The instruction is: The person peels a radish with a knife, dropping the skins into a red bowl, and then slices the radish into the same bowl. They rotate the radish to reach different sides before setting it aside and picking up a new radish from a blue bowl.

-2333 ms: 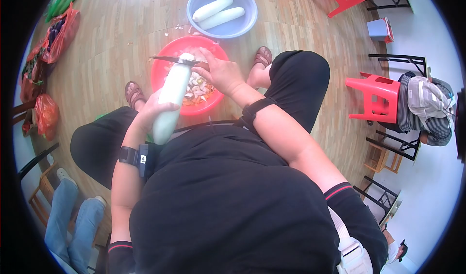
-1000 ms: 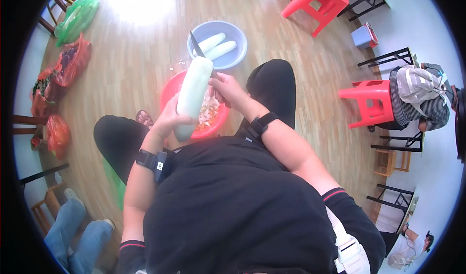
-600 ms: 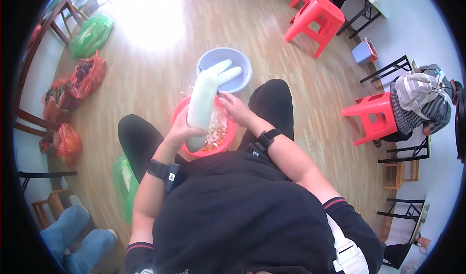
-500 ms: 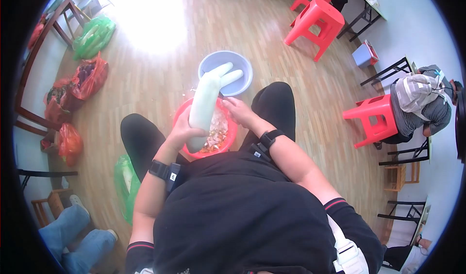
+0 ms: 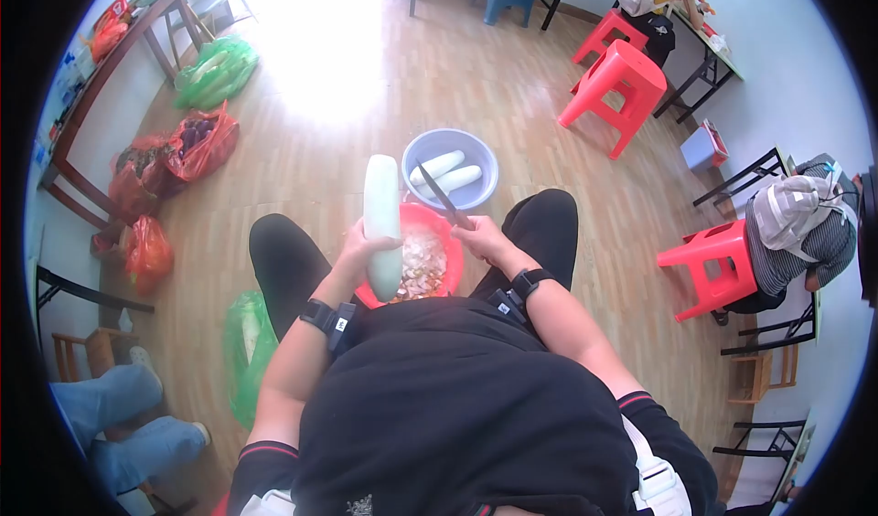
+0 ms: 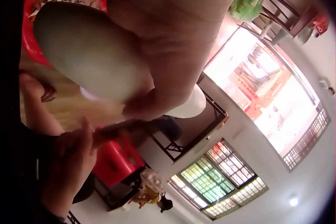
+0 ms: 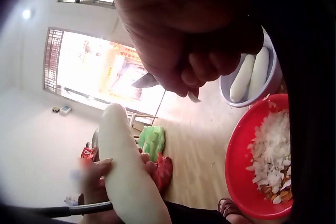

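My left hand grips a long pale green-white gourd, held upright over the left side of a red basin. White and orange scraps lie in that basin. In my right hand is a knife, its blade pointing up and left, apart from the gourd. The right wrist view shows the fingers curled round the handle, the blade and the peeled-looking gourd. Beyond the red basin, a blue-grey basin holds two similar gourds.
Red bags and green bags of vegetables lie along the left. A green bag is beside my left leg. Red stools and seated people are at the right; another person's legs show lower left.
The knife has come away from the gourd, and my right hand has drawn to the right. The gourd now stands more upright. The head view has tilted up, showing more of the room.
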Demonstrator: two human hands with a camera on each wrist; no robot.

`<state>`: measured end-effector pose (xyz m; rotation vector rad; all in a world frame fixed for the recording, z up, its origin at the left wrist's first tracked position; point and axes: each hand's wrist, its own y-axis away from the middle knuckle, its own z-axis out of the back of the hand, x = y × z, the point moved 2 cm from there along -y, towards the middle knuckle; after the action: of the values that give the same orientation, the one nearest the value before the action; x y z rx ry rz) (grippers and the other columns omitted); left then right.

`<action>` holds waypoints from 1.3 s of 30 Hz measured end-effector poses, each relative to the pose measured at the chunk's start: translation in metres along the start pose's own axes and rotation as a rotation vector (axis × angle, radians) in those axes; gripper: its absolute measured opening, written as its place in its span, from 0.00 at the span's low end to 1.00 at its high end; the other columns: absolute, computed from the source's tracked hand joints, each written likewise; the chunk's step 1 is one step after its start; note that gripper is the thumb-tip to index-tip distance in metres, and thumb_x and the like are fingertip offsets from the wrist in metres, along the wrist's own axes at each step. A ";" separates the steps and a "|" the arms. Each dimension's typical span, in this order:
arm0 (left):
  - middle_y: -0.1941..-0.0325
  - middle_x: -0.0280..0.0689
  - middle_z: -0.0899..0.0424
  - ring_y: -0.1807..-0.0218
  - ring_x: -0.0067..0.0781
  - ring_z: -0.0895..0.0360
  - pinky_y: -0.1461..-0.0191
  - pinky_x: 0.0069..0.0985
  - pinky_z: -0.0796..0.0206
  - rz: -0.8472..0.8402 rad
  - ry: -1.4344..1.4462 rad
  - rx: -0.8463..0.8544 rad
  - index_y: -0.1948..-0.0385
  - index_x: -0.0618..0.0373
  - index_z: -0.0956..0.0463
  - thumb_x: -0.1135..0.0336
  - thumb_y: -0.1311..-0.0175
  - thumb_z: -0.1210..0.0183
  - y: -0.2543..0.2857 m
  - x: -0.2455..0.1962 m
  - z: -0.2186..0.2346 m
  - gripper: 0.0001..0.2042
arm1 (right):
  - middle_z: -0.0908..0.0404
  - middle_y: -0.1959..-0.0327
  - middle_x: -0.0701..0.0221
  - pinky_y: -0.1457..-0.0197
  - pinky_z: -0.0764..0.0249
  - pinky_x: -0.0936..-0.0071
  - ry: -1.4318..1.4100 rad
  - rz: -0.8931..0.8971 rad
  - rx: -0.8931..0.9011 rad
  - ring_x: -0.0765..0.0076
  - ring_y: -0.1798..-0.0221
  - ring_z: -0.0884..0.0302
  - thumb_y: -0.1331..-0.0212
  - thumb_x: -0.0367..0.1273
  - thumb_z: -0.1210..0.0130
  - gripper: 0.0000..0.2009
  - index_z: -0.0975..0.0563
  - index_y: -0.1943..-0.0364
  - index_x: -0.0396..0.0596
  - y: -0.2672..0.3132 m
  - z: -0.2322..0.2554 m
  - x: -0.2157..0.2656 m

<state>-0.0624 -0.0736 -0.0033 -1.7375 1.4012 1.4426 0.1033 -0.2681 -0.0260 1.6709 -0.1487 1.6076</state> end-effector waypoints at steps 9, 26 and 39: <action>0.56 0.40 0.24 0.54 0.32 0.23 0.49 0.32 0.29 0.157 0.034 -0.007 0.48 0.63 0.34 0.70 0.51 0.38 -0.014 0.027 0.010 0.26 | 0.27 0.81 0.79 0.77 0.34 0.80 0.043 0.152 -0.017 0.81 0.81 0.30 0.46 0.33 0.37 0.08 0.23 0.70 0.44 -0.009 -0.016 0.003; 0.58 0.40 0.20 0.58 0.32 0.20 0.54 0.28 0.24 0.050 0.256 0.056 0.46 0.63 0.32 0.50 0.39 0.41 -0.019 0.021 0.018 0.27 | 0.21 0.80 0.73 0.77 0.34 0.79 -0.030 0.367 -0.134 0.84 0.81 0.31 0.41 0.36 0.40 0.11 0.25 0.69 0.43 0.004 -0.017 0.022; 0.60 0.45 0.18 0.60 0.36 0.17 0.55 0.30 0.22 0.349 0.336 0.071 0.51 0.65 0.28 0.56 0.38 0.43 -0.011 0.030 0.007 0.21 | 0.17 0.60 0.58 0.57 0.25 0.55 0.529 0.533 -0.269 0.48 0.57 0.18 0.36 0.47 0.47 0.19 0.30 0.48 0.54 0.002 -0.024 0.020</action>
<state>-0.0573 -0.0756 -0.0354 -1.8159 1.9896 1.2852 0.0871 -0.2462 -0.0107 0.9992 -0.5459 2.2533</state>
